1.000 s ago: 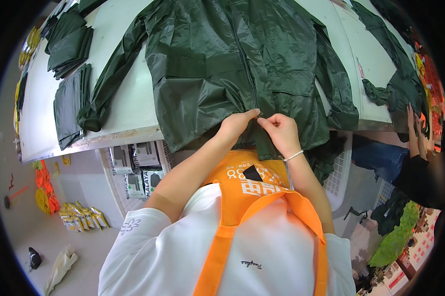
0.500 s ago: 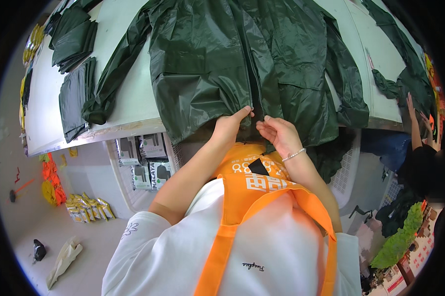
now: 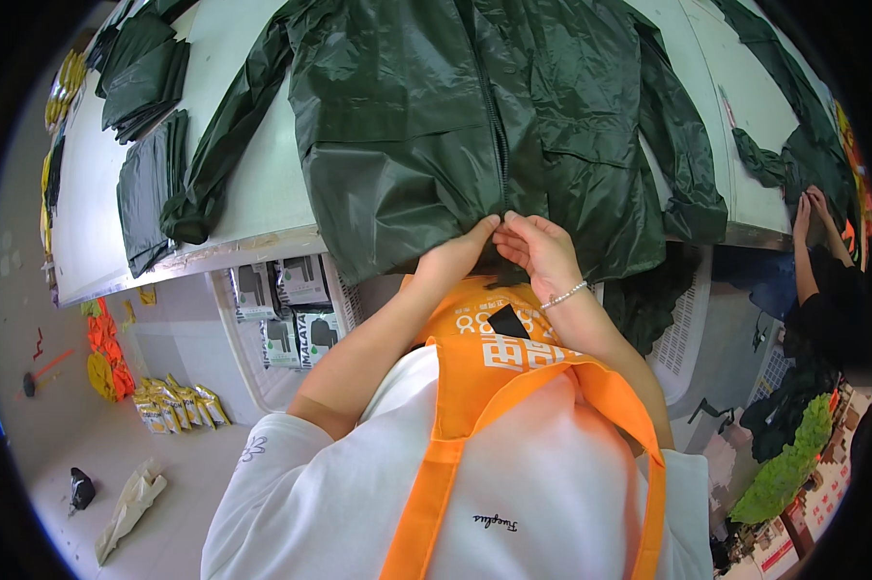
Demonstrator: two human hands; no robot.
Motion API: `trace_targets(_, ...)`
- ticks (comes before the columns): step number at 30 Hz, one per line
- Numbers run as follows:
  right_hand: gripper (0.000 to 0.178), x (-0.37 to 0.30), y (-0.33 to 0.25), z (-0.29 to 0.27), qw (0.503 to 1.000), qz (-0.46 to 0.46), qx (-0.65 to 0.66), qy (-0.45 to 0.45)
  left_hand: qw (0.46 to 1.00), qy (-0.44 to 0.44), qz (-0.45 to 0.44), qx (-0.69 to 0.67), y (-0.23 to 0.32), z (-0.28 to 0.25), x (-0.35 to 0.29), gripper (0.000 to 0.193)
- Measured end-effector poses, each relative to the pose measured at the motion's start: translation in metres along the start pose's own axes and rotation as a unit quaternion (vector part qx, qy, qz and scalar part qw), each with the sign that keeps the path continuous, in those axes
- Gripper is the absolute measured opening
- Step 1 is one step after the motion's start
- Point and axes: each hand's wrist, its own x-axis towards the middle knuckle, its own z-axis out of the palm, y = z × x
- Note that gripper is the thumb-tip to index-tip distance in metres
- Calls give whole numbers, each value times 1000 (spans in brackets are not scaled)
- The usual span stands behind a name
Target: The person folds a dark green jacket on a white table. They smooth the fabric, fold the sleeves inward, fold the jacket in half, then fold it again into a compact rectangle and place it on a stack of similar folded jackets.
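Observation:
A shiny dark green rain jacket [image 3: 397,164] lies spread on the white table, its hem hanging over the near edge. Its front zipper [image 3: 500,145] runs down the middle to my hands. My left hand [image 3: 460,253] pinches the jacket's left front edge at the zipper's lower end. Right beside it, my right hand [image 3: 542,251] pinches the other front edge, fingers curled. The two thumbs and fingertips meet there, hiding the zipper's bottom end. A beaded bracelet [image 3: 564,294] is on my right wrist.
Folded dark green garments [image 3: 151,193] are stacked on the table's left side. Under the table stand white baskets [image 3: 238,358], one with packaged goods. Yellow packets [image 3: 177,406] lie on the floor at left. Another person's hands [image 3: 811,217] work on a green garment at far right.
My hands have come together at the jacket's hem, and the gap between the two zipper sides has narrowed. The other person's hands have shifted slightly.

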Motion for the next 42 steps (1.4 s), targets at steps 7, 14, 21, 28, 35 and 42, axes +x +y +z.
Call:
trace_targets(7,15,8,-17,-9,915,-138,-376,-54,983,-182,35,18,-31,3,30,49)
trace_targets(14,11,34,-54,-1,331,-505,-761,-237,896,-200,-114,-380,-61,8,34,48)
trace_targets(21,12,166,-154,63,283,-592,-728,-197,997,-49,-26,-52,-130,32,5,70)
trace_targets(28,12,305,-260,141,317,-570,-757,29,988,13,-113,-101,-256,108,8,65)
trace_targets(35,17,346,-275,164,456,-557,-694,13,984,47,-155,80,-237,127,18,57)
trace_targets(42,21,376,-221,131,837,-404,-369,15,874,-398,-132,244,-116,6,23,62)
